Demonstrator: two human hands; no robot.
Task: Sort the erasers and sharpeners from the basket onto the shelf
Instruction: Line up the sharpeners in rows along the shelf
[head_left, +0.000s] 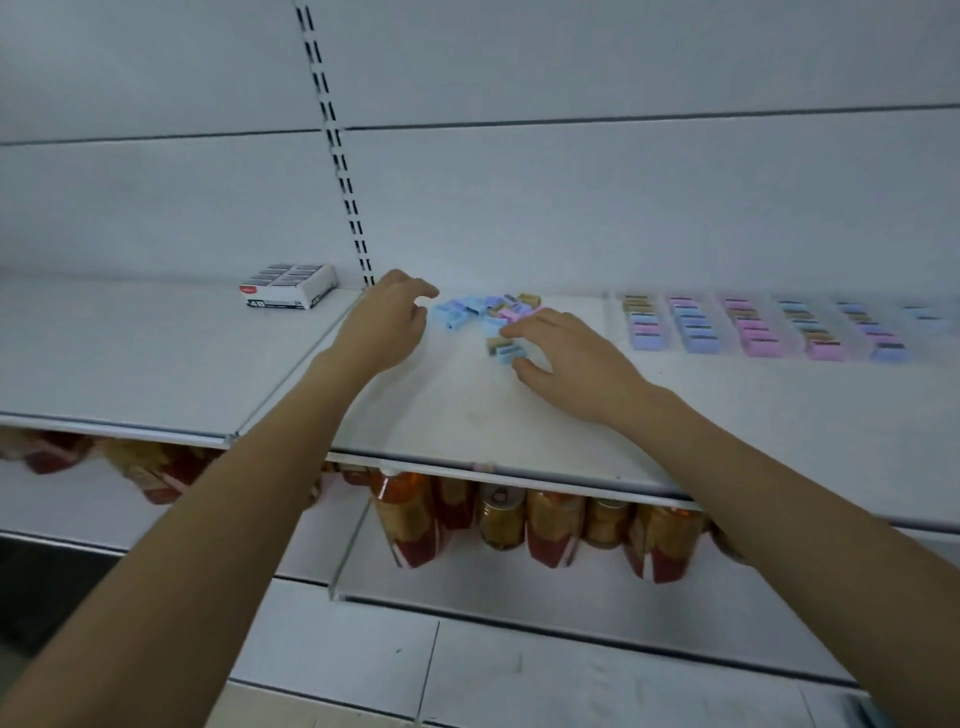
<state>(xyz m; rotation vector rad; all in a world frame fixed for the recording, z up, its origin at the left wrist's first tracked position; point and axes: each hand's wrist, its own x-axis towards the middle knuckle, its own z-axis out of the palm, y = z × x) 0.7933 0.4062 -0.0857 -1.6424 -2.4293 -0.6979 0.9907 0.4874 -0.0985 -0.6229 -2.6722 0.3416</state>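
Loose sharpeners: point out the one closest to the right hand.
The blue sharpener at the near edge of the pile, between the right hand's thumb and forefinger; the others lie farther back.

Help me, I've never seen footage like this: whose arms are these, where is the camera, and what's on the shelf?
There is no machine. A person wears one camera on the head, looking forward and down, so you see their own bare arms. Both reach over a white shelf. The left hand is open beside a loose pile of small pastel pieces, erasers or sharpeners. The right hand has fingers and thumb around a blue piece at the pile's near edge; whether it grips it is unclear. Further right lie neat rows of such pieces. At the far left lies a box. On the level below sit cans.
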